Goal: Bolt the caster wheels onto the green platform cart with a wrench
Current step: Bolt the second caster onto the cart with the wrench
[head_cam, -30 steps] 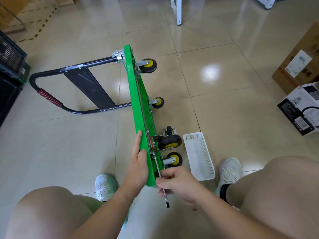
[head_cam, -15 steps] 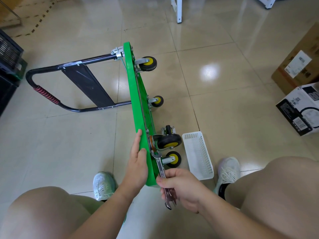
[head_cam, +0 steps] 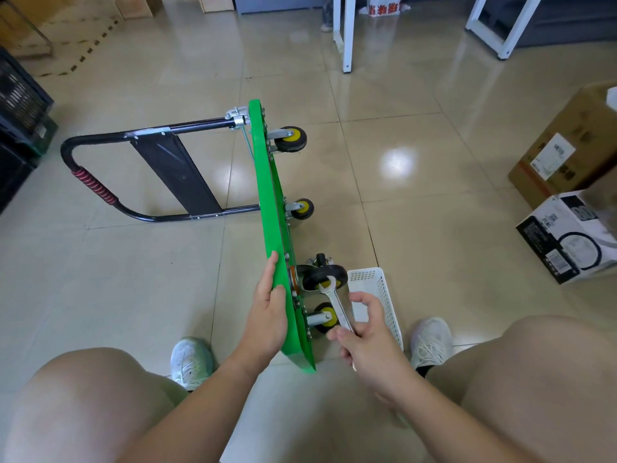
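Head view (only one).

- Cart (head_cam: 267, 202) is up on its long edge on the floor (head_cam: 133, 295). Deck approx. vertical, underside facing right. Handle (head_cam: 100, 192) lies out to the left.
- 4 casters show on the underside, all w/ brackets against the deck: far caster (head_cam: 290, 139), mid caster (head_cam: 302, 208), swivel caster (head_cam: 325, 277), near caster (head_cam: 325, 317).
- L hand (head_cam: 267, 315) grips the deck's upper edge just beside the swivel caster, thumb over the rim, and steadies the cart.
- R hand (head_cam: 370, 339) has fingers (head_cam: 362, 299) curled, pinching the lower shaft of the wrench (head_cam: 337, 302).
- Wrench's open end points up and sits in front of the swivel tyre, not on any bolt that I can see.
- Bolt heads along the swivel plate are visible but too small to tell if snug.
- White basket (head_cam: 377, 289) is on the floor just right of the near casters. Contents not readable.
- Boxes (head_cam: 564, 242) are well apart at right.

Progress (my read): late stage.
- Done: all 4 wheels mounted.
- In hand: prob. tightening at the swivel plate, wrench off the nut.
- Left: reseat wrench, finish the plate's bolts, check the near caster and the two far ones, then tip cart back onto its wheels.
- Tightness of any bolt can't be confirmed.
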A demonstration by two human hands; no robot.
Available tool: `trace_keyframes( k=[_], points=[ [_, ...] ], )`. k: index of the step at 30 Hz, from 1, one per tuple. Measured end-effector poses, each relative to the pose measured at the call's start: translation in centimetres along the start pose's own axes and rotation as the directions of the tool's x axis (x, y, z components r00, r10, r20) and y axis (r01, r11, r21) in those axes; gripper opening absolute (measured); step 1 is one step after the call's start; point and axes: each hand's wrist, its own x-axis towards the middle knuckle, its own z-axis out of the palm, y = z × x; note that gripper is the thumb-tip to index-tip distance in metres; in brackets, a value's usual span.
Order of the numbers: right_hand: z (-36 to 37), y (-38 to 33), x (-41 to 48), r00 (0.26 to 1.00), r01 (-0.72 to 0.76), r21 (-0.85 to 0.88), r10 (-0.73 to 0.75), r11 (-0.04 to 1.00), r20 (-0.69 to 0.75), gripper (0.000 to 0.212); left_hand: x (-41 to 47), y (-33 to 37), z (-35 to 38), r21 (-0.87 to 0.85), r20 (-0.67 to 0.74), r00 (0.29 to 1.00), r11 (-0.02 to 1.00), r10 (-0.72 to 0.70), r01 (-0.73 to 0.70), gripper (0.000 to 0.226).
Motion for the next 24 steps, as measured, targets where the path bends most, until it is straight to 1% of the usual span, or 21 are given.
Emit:
trace_keyframes(
  k=[1,3,5,6,7,8,9,10,11,12,13,14,15,16,17,18,20,22,24],
  points=[
    [-0.1,-0.2,-0.2,1.000,0.008,0.042,-0.008,0.999,0.010,0.039,0.0,0.1,0.0,-0.005,0.002,1.000,1.000,0.002,-0.002,0.059],
    [-0.5,-0.8,-0.5,0.999,-0.018,0.212,0.007,0.977,0.054,0.029,0.0,0.1,-0.1,-0.016,0.006,1.000,1.000,0.011,-0.011,0.060],
    [-1.1,-1.4,-0.8,0.992,-0.085,0.388,0.042,0.918,0.120,0.032,0.0,-0.1,-0.1,-0.017,0.009,1.000,1.000,0.016,-0.016,0.059],
    [-1.5,-1.7,-0.9,0.986,-0.109,0.463,0.035,0.880,0.165,0.034,0.1,-0.1,-0.1,-0.018,0.009,1.000,1.000,0.019,-0.019,0.059],
    [-2.0,-2.0,-0.9,0.977,-0.118,0.530,0.002,0.840,0.215,0.036,0.1,-0.2,-0.1,-0.022,0.008,1.000,0.999,0.024,-0.023,0.059],
    [-2.4,-2.5,-1.0,0.958,-0.124,0.590,-0.057,0.798,0.279,0.046,0.2,-0.3,-0.1,-0.028,0.004,1.000,0.999,0.025,-0.025,0.060],
    [-2.8,-2.7,-1.1,0.938,-0.110,0.624,-0.127,0.773,0.323,0.060,0.3,-0.4,-0.1,-0.037,0.004,1.000,0.999,0.026,-0.026,0.060],
    [-3.1,-3.1,-1.2,0.919,-0.091,0.636,-0.181,0.766,0.350,0.070,0.3,-0.6,-0.1,-0.043,0.005,1.000,0.999,0.028,-0.027,0.060],
    [-3.3,-3.3,-1.0,0.913,-0.053,0.619,-0.213,0.783,0.347,0.072,0.3,-0.6,0.0,-0.044,0.008,1.000,0.999,0.030,-0.029,0.060],
    [-3.4,-3.6,-0.9,0.924,-0.004,0.579,-0.219,0.815,0.315,0.066,0.4,-0.7,0.0,-0.046,0.008,1.000,0.999,0.028,-0.028,0.060],
    [-3.5,-3.9,-0.8,0.939,0.071,0.506,-0.229,0.860,0.258,0.053,0.4,-0.7,0.1,-0.046,0.008,1.000,0.999,0.028,-0.027,0.060],
    [-3.3,-4.5,-0.8,0.957,0.146,0.394,-0.230,0.908,0.176,0.035,0.4,-0.8,0.1,-0.046,0.008,1.000,0.999,0.027,-0.026,0.060],
    [-3.3,-4.9,-0.6,0.967,0.213,0.230,-0.239,0.949,0.088,0.017,0.5,-0.8,0.1,-0.046,0.010,1.000,0.999,0.025,-0.025,0.060],
    [-3.3,-5.3,-0.3,0.967,0.253,0.077,-0.255,0.964,0.016,0.005,0.6,-0.9,0.1,-0.049,0.014,1.000,0.999,0.021,-0.021,0.061],
    [-3.6,-5.4,0.2,0.958,0.280,-0.061,-0.283,0.958,-0.044,0.016,0.7,-0.9,0.0,-0.051,0.020,1.000,0.999,0.017,-0.016,0.061],
    [-3.8,-5.8,0.6,0.949,0.296,-0.151,-0.308,0.943,-0.062,0.022,0.8,-1.1,0.0,-0.050,0.027,1.000,0.999,0.015,-0.013,0.061],
    [-4.1,-6.8,1.2,0.934,0.344,-0.257,-0.356,0.903,-0.001,0.023,0.9,-1.2,-0.1,-0.059,0.031,0.999,0.998,0.015,-0.013,0.061],
    [-4.0,-7.6,1.7,0.919,0.389,-0.369,-0.381,0.844,0.098,0.022,0.9,-1.2,-0.1,-0.071,0.029,0.999,0.997,0.019,-0.016,0.061],
    [-3.8,-8.2,2.2,0.902,0.431,-0.433,-0.391,0.792,0.182,0.019,1.0,-1.3,-0.1,-0.067,0.028,0.999,0.997,0.032,-0.030,0.061]
  ],
)
